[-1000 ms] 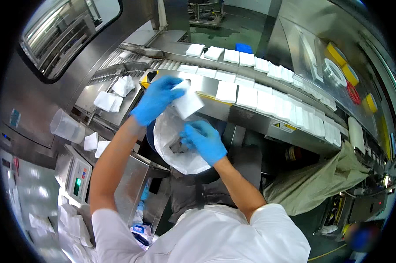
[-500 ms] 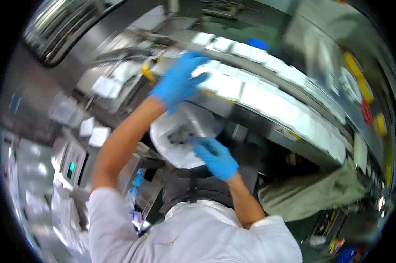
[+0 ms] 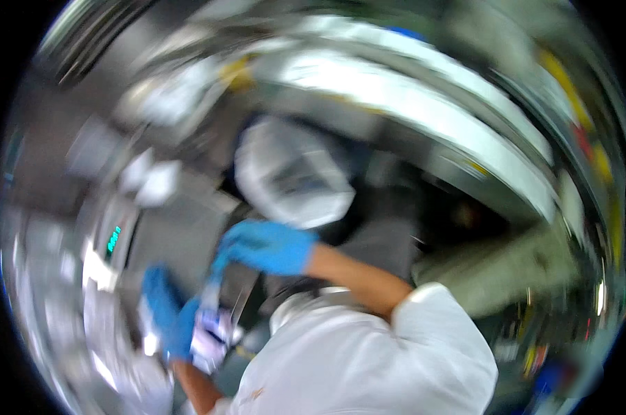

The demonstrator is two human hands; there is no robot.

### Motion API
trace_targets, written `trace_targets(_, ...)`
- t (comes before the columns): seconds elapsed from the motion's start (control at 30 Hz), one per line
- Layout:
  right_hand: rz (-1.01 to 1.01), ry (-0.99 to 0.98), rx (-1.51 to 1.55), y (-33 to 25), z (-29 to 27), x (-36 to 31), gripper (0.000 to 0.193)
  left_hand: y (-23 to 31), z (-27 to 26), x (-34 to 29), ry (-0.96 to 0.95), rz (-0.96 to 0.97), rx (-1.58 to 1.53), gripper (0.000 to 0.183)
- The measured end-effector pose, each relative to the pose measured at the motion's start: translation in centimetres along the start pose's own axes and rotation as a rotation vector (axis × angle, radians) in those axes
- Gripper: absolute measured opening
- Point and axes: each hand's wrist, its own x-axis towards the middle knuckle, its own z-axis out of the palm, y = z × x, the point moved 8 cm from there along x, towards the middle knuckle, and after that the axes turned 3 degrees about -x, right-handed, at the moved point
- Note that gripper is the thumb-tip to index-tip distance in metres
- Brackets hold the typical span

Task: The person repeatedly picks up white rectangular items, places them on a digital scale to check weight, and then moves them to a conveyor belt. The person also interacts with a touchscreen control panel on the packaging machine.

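In the head view, shows a scene smeared by motion, with fine detail lost. Holds the right hand (image 3: 271,247) across the body, just below the white bin liner (image 3: 257,166), back uppermost, fingers pointing left and bent down over a light-blue strip (image 3: 217,268). Cannot tell whether pinched on that strip or merely in front of it. Holds the left hand (image 3: 171,317) lower and farther left, fingers pointing up and thumb spread away from them, with nothing plainly visible in that gap.

Turns, as judged here, on the place of the strip: directly under the right fingertips, long axis slanting down and slightly left toward a violet-and-white packet (image 3: 212,328). Puts the right hand nearer to the strip, the left nearer to the packet, just right of the left thumb and below the right fingers. Cannot tell whether touching the thumb.

Meets a limit on the right at the edge of the grey metal tabletop (image 3: 181,225), sloping down beside the strip. Leaves room upward and leftward over that surface, as far as a green-lit display (image 3: 113,240) and two white pads (image 3: 159,183). Crowds the left hand's outer side with blurred pale stacks (image 3: 109,318).
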Motion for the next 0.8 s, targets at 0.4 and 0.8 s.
trace_targets(0.4,0.260,-0.159,-0.064,-3.2,9.0,-2.6,0.033,0.4,-4.6,-9.7,0.199,-0.061,0.022,0.111)
trace_targets(0.8,-0.070,-0.390,-0.328,-8.7,12.4,-0.1,0.067,1.3,-6.5,-7.3,0.037,-0.320,-1.102,0.034)
